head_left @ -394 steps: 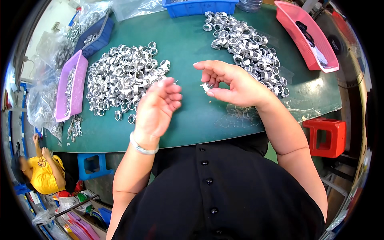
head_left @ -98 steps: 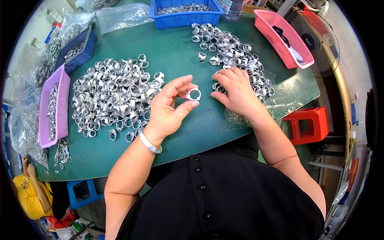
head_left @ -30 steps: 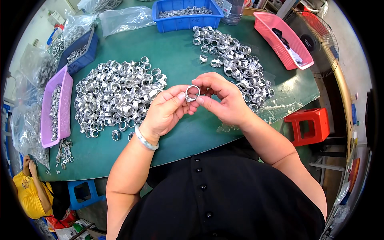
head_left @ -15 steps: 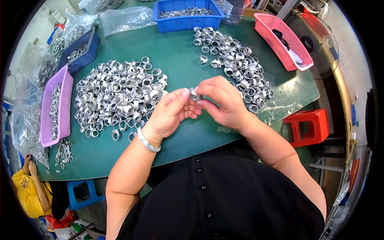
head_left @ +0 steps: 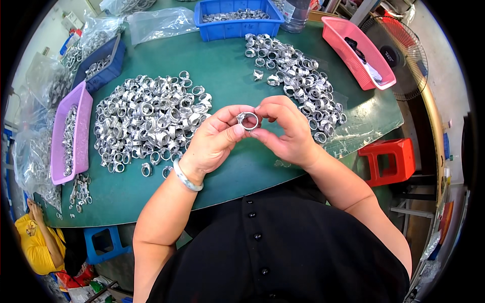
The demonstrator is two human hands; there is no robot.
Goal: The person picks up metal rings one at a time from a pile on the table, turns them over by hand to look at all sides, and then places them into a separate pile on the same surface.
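Observation:
Between my two hands is a silvery metal ring [head_left: 257, 120] with a thicker lump on one side, its round opening turned up toward me. My left hand [head_left: 218, 135] pinches it at its left side between thumb and fingers. On the other side, my right hand [head_left: 284, 126] has thumb and fingertips closed on its rim. To the left of my hands lies a big heap of similar metal rings [head_left: 146, 118] on the green table [head_left: 227, 65]. A second, looser heap of rings [head_left: 308, 81] spreads just beyond my right hand.
A blue bin [head_left: 240, 31] of metal parts stands at the back, a dark blue bin [head_left: 103, 76] and a purple basket [head_left: 81, 136] at the left. A pink basket [head_left: 348, 53] sits by a fan [head_left: 404, 55] at the right. A red stool [head_left: 389, 160] is beside the table; another person [head_left: 38, 247] sits lower left.
The ring has turned in my fingers: its side faced me before, and now its round opening shows. My left fingers have curled up around its left side.

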